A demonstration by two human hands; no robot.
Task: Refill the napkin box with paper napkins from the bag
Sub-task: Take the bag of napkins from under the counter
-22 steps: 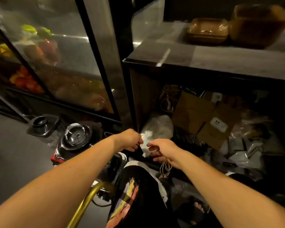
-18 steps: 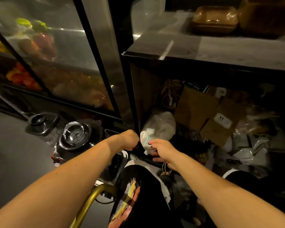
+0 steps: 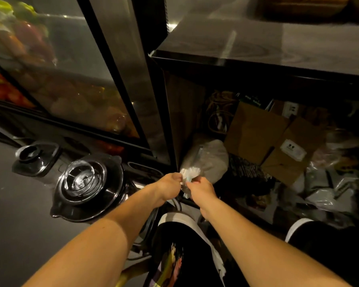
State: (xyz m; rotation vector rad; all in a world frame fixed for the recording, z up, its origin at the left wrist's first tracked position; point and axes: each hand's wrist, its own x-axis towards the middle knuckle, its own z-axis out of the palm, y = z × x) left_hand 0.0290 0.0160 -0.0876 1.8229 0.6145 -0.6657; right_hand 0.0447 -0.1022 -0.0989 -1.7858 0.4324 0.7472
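Here the fingers of the left hand (image 3: 170, 184) are curled and pinch the crumpled white neck of the plastic bag (image 3: 207, 160); the right hand (image 3: 201, 188) does the same from the other side, its fingers curled round the same twisted bit of plastic. The two hands nearly touch, knuckles up, wrists straight, both forearms reaching forward and down from the bottom corners. The bag sits on the low shelf under the dark counter (image 3: 257, 50), at its left end, just beside brown cardboard boxes (image 3: 255, 131). Left of the arms stands a blender jar (image 3: 85, 183), its lid (image 3: 35, 158) apart from it.
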